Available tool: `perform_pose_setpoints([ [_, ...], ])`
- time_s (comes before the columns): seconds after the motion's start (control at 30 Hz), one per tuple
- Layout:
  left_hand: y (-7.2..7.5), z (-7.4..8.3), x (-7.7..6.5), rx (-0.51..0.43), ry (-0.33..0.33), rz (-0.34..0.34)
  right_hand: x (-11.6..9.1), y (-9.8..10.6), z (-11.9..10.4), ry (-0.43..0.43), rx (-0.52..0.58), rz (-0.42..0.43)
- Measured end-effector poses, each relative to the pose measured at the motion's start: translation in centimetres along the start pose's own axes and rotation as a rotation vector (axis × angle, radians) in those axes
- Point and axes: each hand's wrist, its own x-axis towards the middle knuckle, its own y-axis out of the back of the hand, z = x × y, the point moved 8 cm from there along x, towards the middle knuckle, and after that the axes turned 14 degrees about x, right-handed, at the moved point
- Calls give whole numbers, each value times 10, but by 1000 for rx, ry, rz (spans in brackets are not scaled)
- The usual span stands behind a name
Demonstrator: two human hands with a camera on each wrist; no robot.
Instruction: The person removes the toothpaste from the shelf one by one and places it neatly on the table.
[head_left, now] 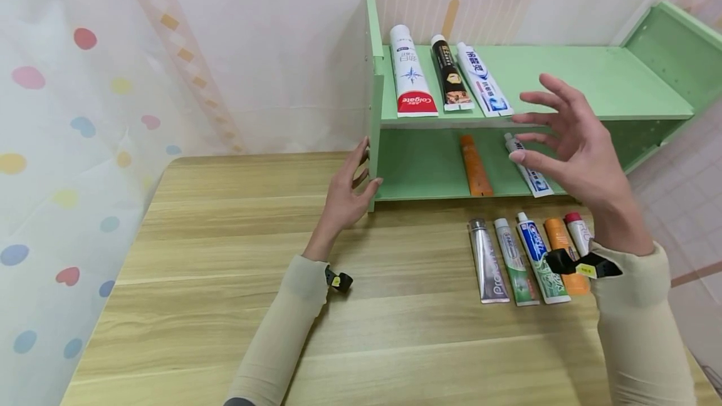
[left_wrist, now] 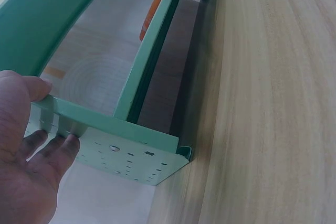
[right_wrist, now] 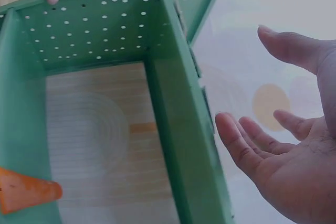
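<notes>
My left hand (head_left: 350,196) grips the left side panel (head_left: 375,96) of a green two-tier shelf, thumb over the inner edge and fingers on the outer face in the left wrist view. The right hand (head_left: 583,152) is raised in front of the shelf, fingers spread, holding nothing. It is nearest to a white-and-blue toothpaste tube (head_left: 482,77) on the upper tier and partly covers a smaller white-and-blue tube (head_left: 538,180) below. Left of the first tube lie a black tube (head_left: 450,74) and a white-and-red Colgate tube (head_left: 413,71). An orange tube (head_left: 476,166) lies on the lower tier.
On the wooden table (head_left: 225,268), in front of the shelf, several tubes lie in a row: silver (head_left: 488,262), grey-green (head_left: 516,262), blue-green (head_left: 543,255), orange (head_left: 558,235) and red-capped white (head_left: 578,230). The right wrist overlaps the last two. A patterned curtain (head_left: 271,49) hangs behind.
</notes>
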Motion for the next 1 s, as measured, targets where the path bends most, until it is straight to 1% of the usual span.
perform_pose_setpoints([
  [0.13,-1,0,0,2,6,-4,12,2,-7,-11,-5,17],
  [0.2,0,-1,0,2,5,0,19,3,-9,-30,-20,23],
  [0.43,1,0,0,0,-7,8,39,12,-7,-137,-186,47],
  [0.67,1,1,0,1,-16,7,58,23,3,-276,-406,61],
  [0.83,1,-1,-1,3,8,1,71,27,14,-379,-479,49],
  [1.0,0,-1,0,0,6,2,81,29,21,-445,-511,34],
])
